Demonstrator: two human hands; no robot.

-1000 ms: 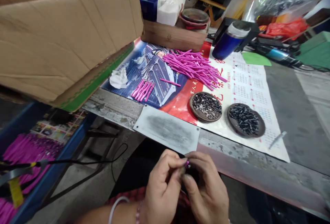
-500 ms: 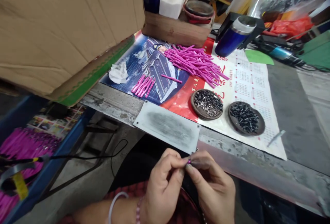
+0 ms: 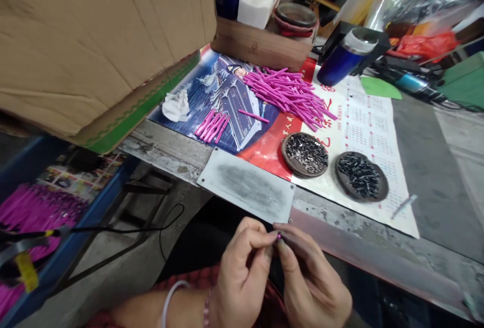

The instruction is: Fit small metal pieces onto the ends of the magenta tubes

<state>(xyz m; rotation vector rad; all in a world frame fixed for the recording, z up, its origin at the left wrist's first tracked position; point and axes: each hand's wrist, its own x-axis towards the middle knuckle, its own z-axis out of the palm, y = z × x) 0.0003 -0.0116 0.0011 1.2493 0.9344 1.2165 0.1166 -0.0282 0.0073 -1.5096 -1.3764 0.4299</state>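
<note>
My left hand point(image 3: 244, 272) and my right hand point(image 3: 315, 277) meet over my lap, at the near edge of the table. Thumb and fingers of both are pinched together around a small pink piece point(image 3: 279, 236); just a bit of it shows between the fingertips, and the rest is hidden. Just beyond the hands lies a grey metal plate point(image 3: 247, 184) with a dark smudged middle. Two round dishes stand past it: one dish point(image 3: 287, 164) of dark pins and small silvery rings, another dish point(image 3: 382, 187) of dark slender pieces.
Pink sticks point(image 3: 287, 96) lie heaped on a calendar poster point(image 3: 372, 116), with a smaller group point(image 3: 212, 126) to the left. A blue tumbler point(image 3: 342, 58) leans behind. A cardboard box point(image 3: 102, 51) takes up the left; below it, a blue bin point(image 3: 85, 217) holds more pink pieces.
My right hand's fingers have straightened somewhat and its back has shifted slightly right and down. The left hand stays nearly still, and the pink piece remains between the fingertips.
</note>
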